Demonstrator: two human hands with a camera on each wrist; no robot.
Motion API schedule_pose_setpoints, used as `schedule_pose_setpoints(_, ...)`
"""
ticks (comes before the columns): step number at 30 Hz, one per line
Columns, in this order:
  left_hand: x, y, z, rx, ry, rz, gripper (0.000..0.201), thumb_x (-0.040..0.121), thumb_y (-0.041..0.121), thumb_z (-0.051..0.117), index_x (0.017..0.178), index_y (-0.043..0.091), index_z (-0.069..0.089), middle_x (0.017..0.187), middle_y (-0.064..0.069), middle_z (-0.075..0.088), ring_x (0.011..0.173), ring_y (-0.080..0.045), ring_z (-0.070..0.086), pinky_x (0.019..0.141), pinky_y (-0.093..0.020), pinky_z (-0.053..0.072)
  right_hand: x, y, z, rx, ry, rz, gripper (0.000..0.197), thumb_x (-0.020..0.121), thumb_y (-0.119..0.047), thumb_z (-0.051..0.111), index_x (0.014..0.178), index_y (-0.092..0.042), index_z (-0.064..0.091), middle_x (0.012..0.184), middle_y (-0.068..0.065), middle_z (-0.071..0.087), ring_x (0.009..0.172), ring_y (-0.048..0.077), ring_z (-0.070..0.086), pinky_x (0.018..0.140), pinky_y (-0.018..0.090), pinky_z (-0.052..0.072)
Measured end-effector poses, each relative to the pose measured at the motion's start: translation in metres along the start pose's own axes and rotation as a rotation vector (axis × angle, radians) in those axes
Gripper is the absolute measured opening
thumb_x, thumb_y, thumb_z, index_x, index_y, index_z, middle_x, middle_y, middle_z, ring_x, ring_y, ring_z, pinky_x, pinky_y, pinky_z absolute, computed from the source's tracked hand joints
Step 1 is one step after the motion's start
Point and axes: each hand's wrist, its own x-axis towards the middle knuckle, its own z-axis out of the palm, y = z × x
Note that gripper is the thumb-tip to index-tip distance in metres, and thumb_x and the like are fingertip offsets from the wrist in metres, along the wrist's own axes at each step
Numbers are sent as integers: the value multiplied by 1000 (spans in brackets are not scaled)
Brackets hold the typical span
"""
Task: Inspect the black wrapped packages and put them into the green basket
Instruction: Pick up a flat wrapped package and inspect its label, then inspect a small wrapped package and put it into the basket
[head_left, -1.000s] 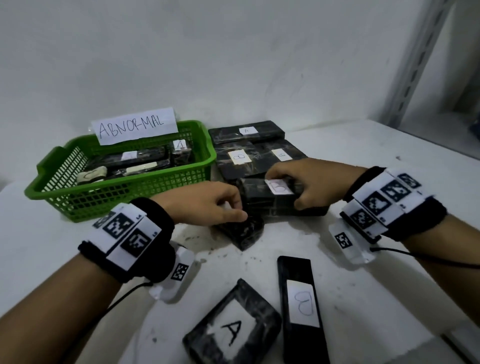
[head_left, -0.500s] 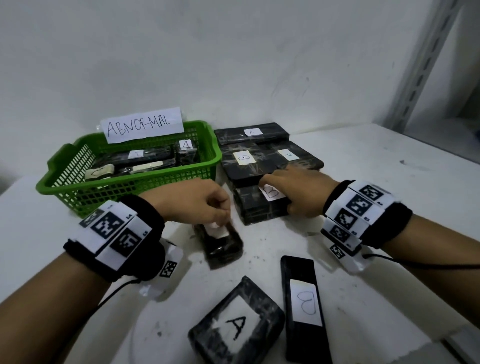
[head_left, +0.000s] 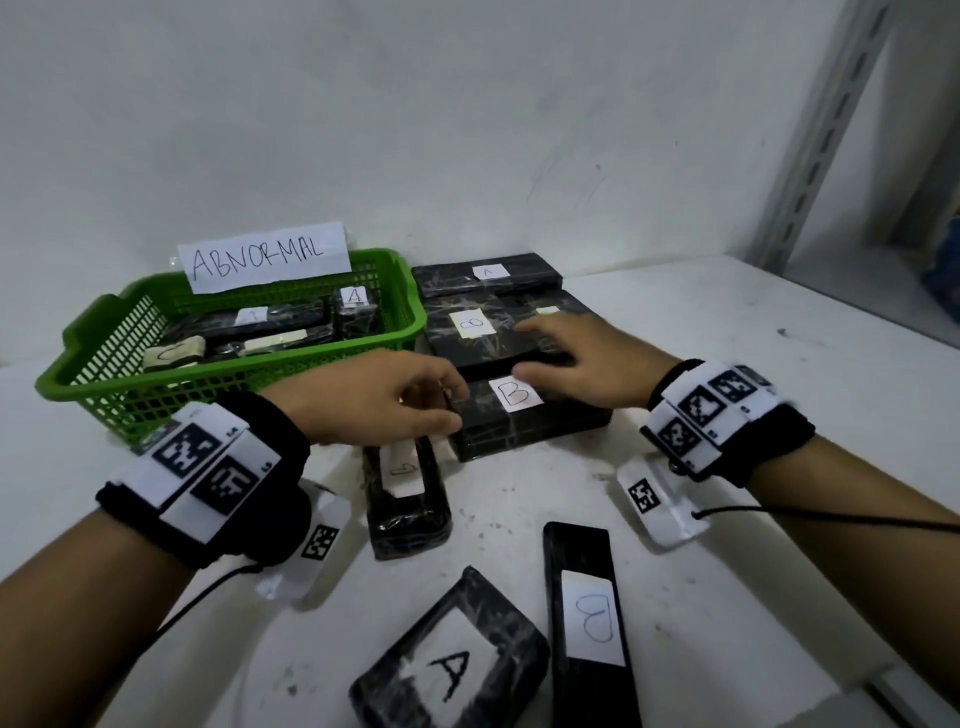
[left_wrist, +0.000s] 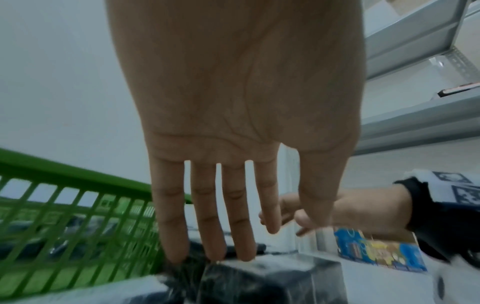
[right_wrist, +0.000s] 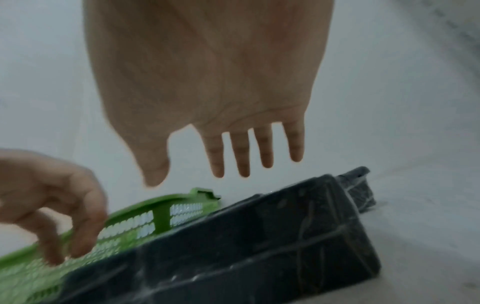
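The green basket (head_left: 156, 402), labelled ABNORMAL, stands at the back left and holds several black wrapped packages. A package marked B (head_left: 545, 423) lies flat in the middle of the table. My left hand (head_left: 447, 415) is at its left end with straight fingers; the left wrist view shows the fingertips (left_wrist: 215, 253) touching a black wrap (left_wrist: 259, 277). A smaller package (head_left: 408, 499) lies just below that hand. My right hand (head_left: 540, 358) hovers flat and empty over package B and the stack (head_left: 483, 343) behind it; the right wrist view shows its fingers (right_wrist: 241, 164) clear of the wrap (right_wrist: 259, 246).
More packages lie near me: a square one marked A (head_left: 452, 660) and a slim one marked B (head_left: 587, 618). Another package marked A (head_left: 488, 273) sits against the back wall. A metal shelf post (head_left: 810, 171) rises at the right, beyond bare white tabletop (head_left: 753, 338).
My right hand has let go of package B, which now lies flat on the table. My left hand has released the small package and reached over to the end of package B.
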Motion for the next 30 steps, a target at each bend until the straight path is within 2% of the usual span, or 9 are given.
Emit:
schedule_pose_setpoints(2,3,5,-12,10,22,20,33,93,46,59,125,38,60,109,17,64,103,-3,61,94,-30,50,4,12,-7,58,92,179,55,99,-50,51,146,-21,49,148,5,53,136,24,48,112,35,36)
schedule_pose_setpoints(5,13,17,-22,34,-9,60,34,94,47,57,127,40,60,115,19,64,106,0,60,93,-21,47,8,24,-4,133,9,367,47,105,-48,38,138,-20,56,145,5,56,133,24,50,107,31,36)
schedule_pose_setpoints(7,24,25,-19,104,-85,62,33,96,42,57,128,37,61,117,17,62,108,-3,58,86,-13,44,8,23,0,124,-38,366,42,108,-36,36,138,-18,57,148,4,54,135,23,47,104,27,33)
schedule_pose_setpoints(11,56,33,-5,240,-118,42,36,89,40,70,123,31,63,118,5,59,102,-14,60,90,-29,48,8,22,1,33,-79,332,42,104,-18,39,142,-25,56,153,2,50,141,23,43,108,26,31)
schedule_pose_setpoints(15,80,34,7,281,-122,3,53,78,42,80,124,31,58,111,7,53,96,-14,53,82,-26,43,12,30,3,-17,-98,327,44,101,-23,43,144,-31,53,154,-1,49,141,23,42,114,30,32)
schedule_pose_setpoints(21,86,23,15,277,-47,22,47,81,37,78,123,33,59,110,6,52,97,-15,50,81,-26,39,17,38,-2,127,-175,312,58,97,-34,62,150,-23,44,154,1,47,139,20,45,116,32,33)
schedule_pose_setpoints(24,84,21,14,267,-39,31,47,82,37,77,125,32,59,109,5,51,96,-14,49,79,-24,37,18,40,-5,119,-178,313,62,91,-36,70,147,-23,47,147,0,51,132,20,50,108,29,37)
schedule_pose_setpoints(27,83,23,14,285,-41,39,47,84,39,76,126,30,59,108,5,51,96,-14,50,80,-24,38,18,40,-3,58,-164,302,59,87,-37,75,140,-23,55,144,-1,55,128,18,53,106,29,40)
schedule_pose_setpoints(30,72,25,6,255,-68,18,34,88,45,69,117,27,63,101,8,57,94,-14,56,81,-28,45,14,32,-9,40,-143,257,60,84,-45,77,137,-27,55,143,-2,54,128,17,52,102,28,39)
